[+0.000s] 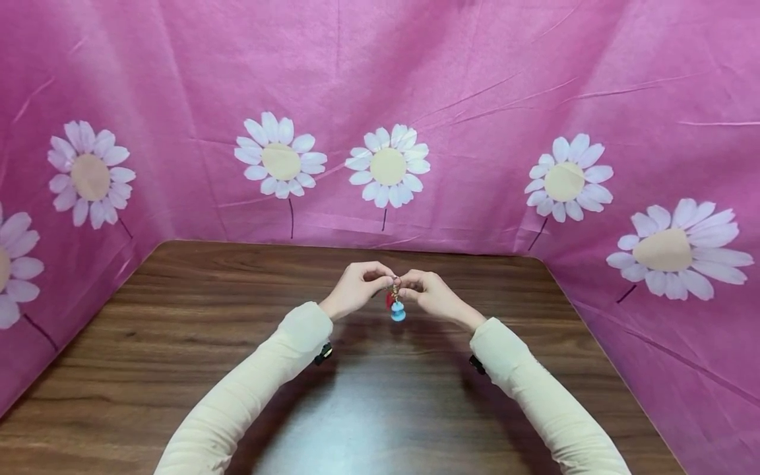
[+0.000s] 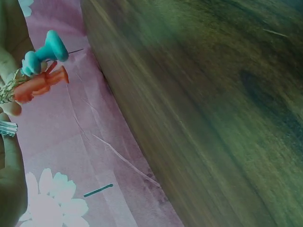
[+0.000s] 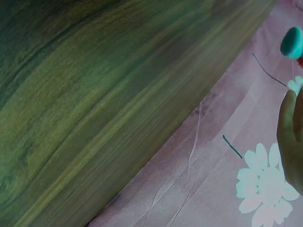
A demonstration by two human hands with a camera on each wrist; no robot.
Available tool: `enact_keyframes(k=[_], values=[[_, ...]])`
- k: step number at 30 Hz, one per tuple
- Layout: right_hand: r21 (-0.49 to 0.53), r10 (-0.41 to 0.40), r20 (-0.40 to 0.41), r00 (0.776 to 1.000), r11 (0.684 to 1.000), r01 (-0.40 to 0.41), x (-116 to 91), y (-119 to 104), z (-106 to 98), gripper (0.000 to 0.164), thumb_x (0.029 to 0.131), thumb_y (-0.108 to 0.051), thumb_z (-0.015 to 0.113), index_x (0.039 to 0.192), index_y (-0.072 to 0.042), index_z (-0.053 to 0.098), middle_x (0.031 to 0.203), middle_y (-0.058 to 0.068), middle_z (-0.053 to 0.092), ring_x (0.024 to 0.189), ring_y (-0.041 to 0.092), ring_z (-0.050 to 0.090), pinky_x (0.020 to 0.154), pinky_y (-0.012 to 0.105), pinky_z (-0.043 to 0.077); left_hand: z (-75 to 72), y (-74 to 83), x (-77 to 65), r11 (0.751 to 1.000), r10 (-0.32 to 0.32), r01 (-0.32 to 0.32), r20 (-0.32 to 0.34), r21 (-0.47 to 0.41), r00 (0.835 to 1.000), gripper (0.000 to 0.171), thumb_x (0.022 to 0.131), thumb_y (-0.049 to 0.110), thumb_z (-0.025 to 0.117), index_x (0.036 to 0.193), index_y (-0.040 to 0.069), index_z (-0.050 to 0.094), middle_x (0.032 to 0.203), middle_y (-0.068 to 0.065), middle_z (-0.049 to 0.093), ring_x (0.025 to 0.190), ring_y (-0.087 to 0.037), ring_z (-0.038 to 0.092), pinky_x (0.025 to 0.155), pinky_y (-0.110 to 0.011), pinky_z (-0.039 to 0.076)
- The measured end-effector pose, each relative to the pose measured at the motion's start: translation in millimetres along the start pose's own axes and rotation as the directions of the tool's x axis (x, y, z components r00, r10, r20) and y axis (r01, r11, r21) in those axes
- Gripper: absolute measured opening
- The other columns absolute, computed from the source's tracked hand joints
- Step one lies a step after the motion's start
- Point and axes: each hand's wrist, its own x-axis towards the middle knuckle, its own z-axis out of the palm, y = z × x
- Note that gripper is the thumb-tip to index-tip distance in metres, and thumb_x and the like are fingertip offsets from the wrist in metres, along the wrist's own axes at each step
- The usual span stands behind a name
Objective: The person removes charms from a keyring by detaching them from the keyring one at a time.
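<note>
Above the far middle of the table, my left hand [image 1: 356, 289] and right hand [image 1: 436, 298] meet at a keychain, each pinching at its ring [image 1: 397, 282] with thumb and fingers. From the ring a short gold chain [image 2: 6, 92] carries a light blue charm [image 1: 398, 312] with a wide round end, and a red charm [image 2: 40, 86] beside it. In the left wrist view a small silvery metal piece [image 2: 8, 128] shows by the fingers; its kind is unclear. The right wrist view catches only part of the right hand [image 3: 291, 142] and the blue charm's end.
A dark wood-grain table [image 1: 196, 343] lies beneath both hands. Pink cloth [image 1: 463, 66] printed with white daisies stands behind it and along both sides. Dark wrist devices show at both sleeve cuffs [image 1: 305, 330].
</note>
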Motion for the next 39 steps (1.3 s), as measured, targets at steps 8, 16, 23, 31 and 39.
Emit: enact_keyframes(k=[8,16,23,31,39], values=[[0.113,-0.065,0.096,0.993,0.992,0.054,4.4,3.0,6.4,0.025,0.083,0.005,0.058,0.107,0.002,0.060,0.103,0.015,0.066,0.099,0.023,0.062,0.089,0.043,0.047,0.6,3.9,1.5,0.999,-0.008,0.009,0.009,-0.033,1.000,0.013,0.087,0.003,0.059,0.094,-0.006,0.065,0.085,-0.022,0.066,0.071,-0.018,0.057,0.061,-0.019,0.045],[0.217,-0.039,0.173,0.984,0.976,0.000,3.9,1.8,5.6,0.026,0.084,0.006,0.054,0.110,0.008,0.057,0.104,0.027,0.063,0.095,0.016,0.061,0.088,0.049,0.046,0.5,6.8,3.0,0.996,-0.013,0.016,0.027,-0.090,1.000,0.014,0.087,0.003,0.058,0.095,-0.007,0.065,0.080,-0.027,0.062,0.062,-0.013,0.054,0.057,-0.023,0.044],[0.167,-0.013,0.119,0.993,0.986,-0.007,3.4,2.5,-0.5,0.020,0.085,0.003,0.058,0.104,0.006,0.061,0.095,0.017,0.067,0.088,0.010,0.062,0.085,0.051,0.047,-3.8,5.9,4.8,0.999,-0.004,0.003,-0.013,-0.050,1.000,0.013,0.086,0.003,0.060,0.095,-0.004,0.066,0.086,-0.020,0.066,0.072,-0.016,0.059,0.064,-0.020,0.047],[0.146,0.021,0.161,0.987,0.988,-0.045,-0.9,1.0,-4.2,0.025,0.086,0.003,0.057,0.110,0.008,0.058,0.102,0.020,0.066,0.094,0.022,0.063,0.086,0.046,0.049,-8.1,1.9,0.2,0.997,-0.063,0.063,-0.014,-0.042,0.998,0.015,0.087,0.003,0.059,0.097,-0.005,0.065,0.090,-0.022,0.066,0.078,-0.019,0.059,0.065,-0.021,0.047],[0.125,0.019,0.153,0.988,0.991,-0.038,-2.0,-2.8,-12.4,0.027,0.085,0.004,0.058,0.111,0.006,0.059,0.099,0.020,0.067,0.095,0.031,0.063,0.083,0.040,0.052,-10.5,-6.0,-2.4,0.998,-0.055,0.055,-0.037,-0.021,0.998,0.014,0.086,0.002,0.059,0.095,-0.005,0.066,0.085,-0.023,0.065,0.068,-0.014,0.053,0.058,-0.018,0.042]])
